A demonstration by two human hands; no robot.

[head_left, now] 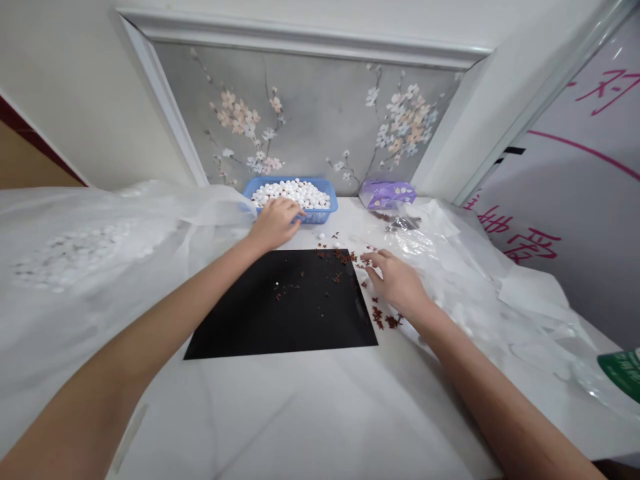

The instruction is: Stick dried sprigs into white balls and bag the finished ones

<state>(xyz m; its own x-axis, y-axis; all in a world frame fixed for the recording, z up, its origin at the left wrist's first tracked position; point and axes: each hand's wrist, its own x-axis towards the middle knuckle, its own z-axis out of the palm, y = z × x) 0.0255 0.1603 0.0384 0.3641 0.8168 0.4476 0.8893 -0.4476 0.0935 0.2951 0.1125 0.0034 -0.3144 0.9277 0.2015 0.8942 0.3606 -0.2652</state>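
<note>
Reaching over reddish-brown flakes (345, 257) with the right hand (397, 282), fingers spread and loose, nothing clearly gripped.
The flakes lie scattered along the top and right edges of a black mat (280, 313). The left hand (275, 225), fingers curled, rests at the front rim of a blue plastic basket (260, 189) heaped with round white pellets (291, 193); whether it holds any cannot be told.

Blossom-painted wall panel (310, 120), white moulding (300, 41), lettered poster (565, 200)
</note>
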